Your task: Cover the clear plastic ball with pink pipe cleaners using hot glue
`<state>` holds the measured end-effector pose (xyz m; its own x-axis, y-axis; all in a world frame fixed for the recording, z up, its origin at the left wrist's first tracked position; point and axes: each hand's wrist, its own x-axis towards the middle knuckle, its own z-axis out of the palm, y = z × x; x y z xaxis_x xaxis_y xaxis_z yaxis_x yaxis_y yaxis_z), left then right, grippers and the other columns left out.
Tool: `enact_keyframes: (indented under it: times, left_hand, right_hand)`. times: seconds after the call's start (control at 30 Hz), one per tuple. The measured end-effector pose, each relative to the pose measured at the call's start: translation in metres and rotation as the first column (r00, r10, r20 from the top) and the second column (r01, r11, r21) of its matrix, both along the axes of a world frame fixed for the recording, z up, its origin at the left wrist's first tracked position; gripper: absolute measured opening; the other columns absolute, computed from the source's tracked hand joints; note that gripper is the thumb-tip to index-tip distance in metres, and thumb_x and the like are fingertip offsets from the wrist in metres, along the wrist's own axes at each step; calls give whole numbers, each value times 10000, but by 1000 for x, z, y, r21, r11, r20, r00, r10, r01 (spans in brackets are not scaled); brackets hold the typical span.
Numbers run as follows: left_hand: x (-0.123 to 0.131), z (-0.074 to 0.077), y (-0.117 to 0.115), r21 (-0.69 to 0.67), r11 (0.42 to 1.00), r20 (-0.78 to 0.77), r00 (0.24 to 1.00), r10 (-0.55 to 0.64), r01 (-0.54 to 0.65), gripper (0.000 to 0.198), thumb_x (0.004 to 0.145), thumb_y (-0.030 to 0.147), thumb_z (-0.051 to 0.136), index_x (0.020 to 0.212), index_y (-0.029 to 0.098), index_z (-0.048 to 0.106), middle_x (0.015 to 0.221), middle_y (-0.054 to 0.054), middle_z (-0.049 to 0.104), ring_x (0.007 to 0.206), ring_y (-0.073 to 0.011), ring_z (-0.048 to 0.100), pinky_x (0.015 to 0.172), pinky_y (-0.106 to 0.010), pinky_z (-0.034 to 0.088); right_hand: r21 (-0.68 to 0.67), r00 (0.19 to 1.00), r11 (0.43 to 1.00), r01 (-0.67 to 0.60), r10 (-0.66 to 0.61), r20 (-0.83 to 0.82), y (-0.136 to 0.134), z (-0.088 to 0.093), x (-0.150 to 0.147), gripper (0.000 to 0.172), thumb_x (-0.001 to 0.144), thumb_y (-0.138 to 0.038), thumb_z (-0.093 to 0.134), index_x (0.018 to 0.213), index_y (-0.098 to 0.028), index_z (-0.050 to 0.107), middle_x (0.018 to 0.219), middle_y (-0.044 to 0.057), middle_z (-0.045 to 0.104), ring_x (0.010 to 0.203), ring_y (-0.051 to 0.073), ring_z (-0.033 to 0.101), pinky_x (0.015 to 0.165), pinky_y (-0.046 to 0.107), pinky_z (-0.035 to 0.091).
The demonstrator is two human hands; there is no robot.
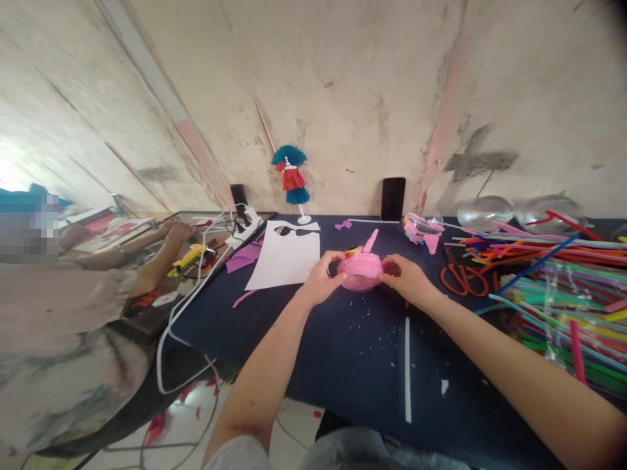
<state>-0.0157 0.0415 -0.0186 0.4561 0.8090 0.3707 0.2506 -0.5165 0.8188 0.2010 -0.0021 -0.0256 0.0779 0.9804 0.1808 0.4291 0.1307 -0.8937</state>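
Between my hands, over the dark blue table (343,346), is a round pink craft ball (361,273) that looks wound with fuzzy pipe cleaner. A pink pointed horn (372,241) sticks up from its top, with a bit of yellow and red beside it. My left hand (326,277) grips the ball's left side, thumb in front. On the right side, the fingers and thumb of my right hand (401,277) pinch its edge. The far side of the ball is hidden. White paper (289,258) lies left of my left hand, bearing a small dark-handled tool.
Orange-handled scissors (463,279) and heaps of coloured pipe cleaners (578,326) lie at the right. Behind are a phone (393,199), another pink craft piece (424,232) and a paper-skirted figure (294,183). A white power strip (245,228) and a co-worker's arms (157,251) are at left.
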Motion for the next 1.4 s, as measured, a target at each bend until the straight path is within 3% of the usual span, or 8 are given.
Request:
enact_keyframes:
  times: [0.3, 0.43, 0.6, 0.73, 0.93, 1.07, 1.23, 1.4]
  left_hand:
    - [0, -3, 1, 2, 1000, 24, 1000, -10, 10, 252, 759, 205, 553, 1005, 187, 499, 1133, -82, 569, 1116, -221, 522, 997, -397, 368]
    - [11, -1, -6, -13, 990, -19, 989, 144, -144, 352, 726, 295, 634, 1021, 174, 486, 1079, -85, 560, 1055, -227, 536, 959, -398, 390]
    - [26, -1, -16, 47, 959, -41, 959, 280, -278, 460, 641, 240, 695, 1033, 169, 465, 1066, -77, 521, 1037, -224, 519, 943, -393, 392]
    - [26, -3, -13, 29, 965, -15, 965, 262, -261, 433, 650, 220, 682, 1023, 176, 466, 1046, -62, 520, 1029, -214, 515, 947, -389, 386]
    - [22, -8, -7, -38, 973, 74, 970, 232, -230, 219, 803, 298, 550, 971, 173, 484, 987, -53, 549, 969, -178, 527, 925, -365, 400]
    - [24, -8, -11, -91, 948, 87, 946, 311, -304, 362, 705, 277, 671, 1002, 186, 486, 1032, -53, 547, 987, -187, 533, 933, -371, 401]
    - [23, -5, -15, -116, 949, 52, 952, 302, -295, 495, 646, 298, 727, 1064, 191, 484, 1102, -71, 541, 1072, -227, 513, 971, -412, 382]
    - [23, -8, -15, -199, 936, 53, 951, 306, -290, 812, 592, 339, 779, 1264, 189, 350, 1338, -151, 395, 1178, -270, 468, 988, -421, 389]
  right_hand:
    - [33, 999, 999, 1, -2, 47, -2, 1, -1, 130, 639, -204, 623, 748, -201, 551, 745, -19, 626, 686, 132, 578, 701, 301, 472]
    - [44, 997, 999, 11, -14, 74, -2, 0, -2, 146, 643, -195, 626, 772, -202, 558, 775, -16, 624, 702, 135, 576, 721, 308, 466]
    - [69, 996, 998, -1, -5, 88, -2, -3, -5, 152, 667, -191, 619, 806, -198, 558, 786, -10, 619, 710, 138, 579, 721, 309, 467]
    - [68, 994, 998, 7, -14, 112, -5, 0, -7, 167, 671, -180, 625, 823, -196, 557, 784, -6, 618, 701, 139, 577, 709, 307, 466]
    - [76, 989, 997, 7, -18, 145, -7, 4, -9, 167, 670, -148, 632, 812, -200, 560, 791, -3, 614, 705, 139, 573, 714, 310, 469]
    - [122, 989, 992, 4, -22, 147, -7, 4, -11, 183, 661, -126, 637, 811, -204, 566, 808, 0, 616, 717, 136, 574, 722, 308, 473]
    - [139, 986, 990, 10, -34, 165, -9, 5, -14, 187, 666, -119, 627, 821, -202, 563, 807, 2, 607, 721, 139, 569, 728, 308, 476]
    - [140, 985, 990, 18, -42, 166, -9, 5, -16, 191, 671, -123, 616, 839, -200, 566, 837, 13, 611, 742, 147, 577, 749, 319, 475]
